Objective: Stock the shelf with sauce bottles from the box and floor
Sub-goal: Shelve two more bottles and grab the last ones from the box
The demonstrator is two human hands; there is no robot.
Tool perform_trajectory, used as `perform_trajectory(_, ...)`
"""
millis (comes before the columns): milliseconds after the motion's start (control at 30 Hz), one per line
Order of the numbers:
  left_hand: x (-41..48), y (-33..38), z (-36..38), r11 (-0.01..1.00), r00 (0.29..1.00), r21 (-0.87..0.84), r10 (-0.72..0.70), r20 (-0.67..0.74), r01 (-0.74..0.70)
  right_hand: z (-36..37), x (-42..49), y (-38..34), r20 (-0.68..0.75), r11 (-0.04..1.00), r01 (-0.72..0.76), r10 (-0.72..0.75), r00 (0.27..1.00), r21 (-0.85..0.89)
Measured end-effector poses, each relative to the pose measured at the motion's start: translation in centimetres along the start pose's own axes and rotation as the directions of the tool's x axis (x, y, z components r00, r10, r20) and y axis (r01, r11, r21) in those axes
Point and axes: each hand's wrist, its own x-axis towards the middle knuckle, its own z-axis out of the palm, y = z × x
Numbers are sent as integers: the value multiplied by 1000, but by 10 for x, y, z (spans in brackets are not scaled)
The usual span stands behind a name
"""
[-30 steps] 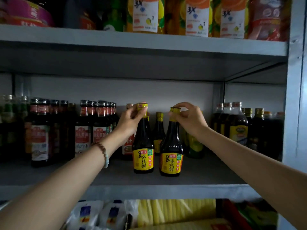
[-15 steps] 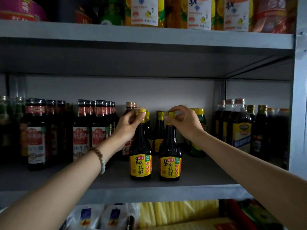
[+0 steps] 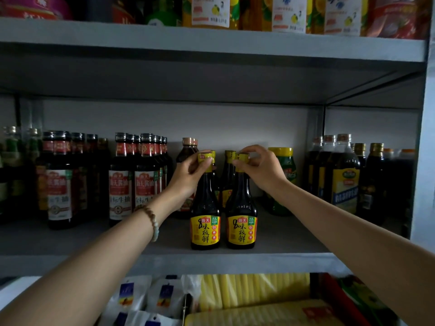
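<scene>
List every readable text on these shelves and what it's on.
"海天", "8味极鲜": yellow labels of left front bottle and right front bottle.
"海天酱油", "金标生抽": red-labelled bottles.
Too blurred: top-shelf labels, yellow-labelled bottle at right, packets below.

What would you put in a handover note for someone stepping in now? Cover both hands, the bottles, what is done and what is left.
Left hand pinches the cap of the left sauce bottle.
Right hand pinches the cap of the right sauce bottle.
Both bottles stand upright, side by side, at the front of the middle shelf, labels forward.
Done: these two are set down.
Left: let go. Box and floor are out of view, so remaining stock is unknown.
</scene>
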Motion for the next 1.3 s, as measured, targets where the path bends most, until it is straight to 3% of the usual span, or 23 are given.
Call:
perform_trajectory(200,-6,5,1,994,999,107,-20,-31,24,-7,-15,1,118,992,-125,122,986,14)
perform_trajectory(267,-16,3,-4,952,998,300,-67,3,63,-11,-30,9,158,985,-169,170,973,-25)
perform_trajectory(333,-31,-3,-9,840,984,536,-152,88,82,-16,-45,22,194,978,-193,204,959,-75)
perform_trajectory(400,-46,-12,-13,761,969,647,-191,154,47,-17,-61,36,259,971,-220,239,936,-97)
perform_trajectory(500,-56,-24,-15,780,964,620,-222,149,84,-8,-73,51,336,970,-240,241,911,-44)
perform_trajectory(733,-51,-32,-17,804,963,584,-234,137,112,7,-72,70,299,981,-184,159,941,58)
perform_trajectory(1100,-1,-64,-6,809,950,568,-277,142,151,16,-40,86,318,987,-143,158,935,-72)
perform_trajectory(1300,22,-80,3,825,949,539,-285,136,170,23,-18,104,231,981,-152,176,957,-121)
